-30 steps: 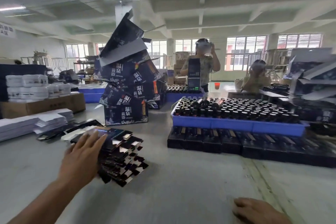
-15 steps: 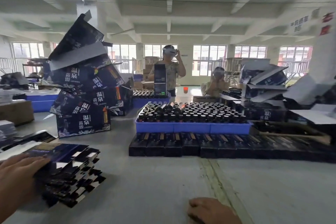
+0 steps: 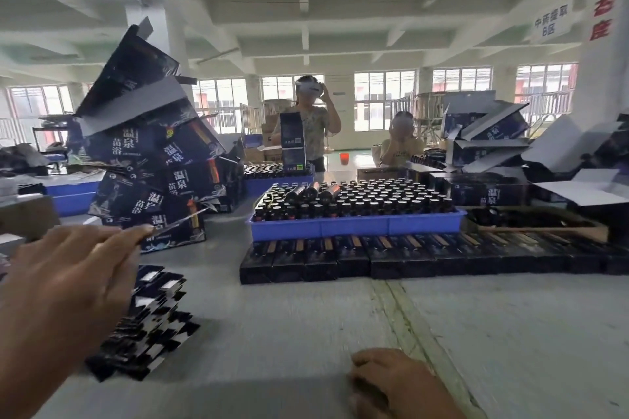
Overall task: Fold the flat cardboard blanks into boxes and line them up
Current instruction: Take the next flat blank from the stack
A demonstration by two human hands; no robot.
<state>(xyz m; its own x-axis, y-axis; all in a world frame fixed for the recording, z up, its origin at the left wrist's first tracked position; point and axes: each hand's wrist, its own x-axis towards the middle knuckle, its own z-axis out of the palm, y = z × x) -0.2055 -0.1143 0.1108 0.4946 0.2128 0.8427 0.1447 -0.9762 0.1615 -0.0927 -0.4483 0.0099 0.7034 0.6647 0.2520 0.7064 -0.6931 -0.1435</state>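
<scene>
A stack of flat dark cardboard blanks [image 3: 149,326] lies on the grey table at the lower left. My left hand [image 3: 64,286] is raised above that stack and pinches one flat blank [image 3: 180,219], seen edge-on as a thin strip pointing up and right. My right hand [image 3: 394,384] rests on the table at the bottom centre, fingers loosely curled, holding nothing. A row of folded dark boxes [image 3: 408,255] stands lined up along the front of the blue tray.
A blue tray [image 3: 354,226] full of dark bottles sits mid-table. A leaning pile of large dark printed cartons [image 3: 146,160] rises at the left. More opened cartons [image 3: 490,146] crowd the right. Two people stand and sit behind the table.
My left hand has lifted off the stack, taking one blank up with it. The view has swung slightly right. My right hand has stayed on the table.
</scene>
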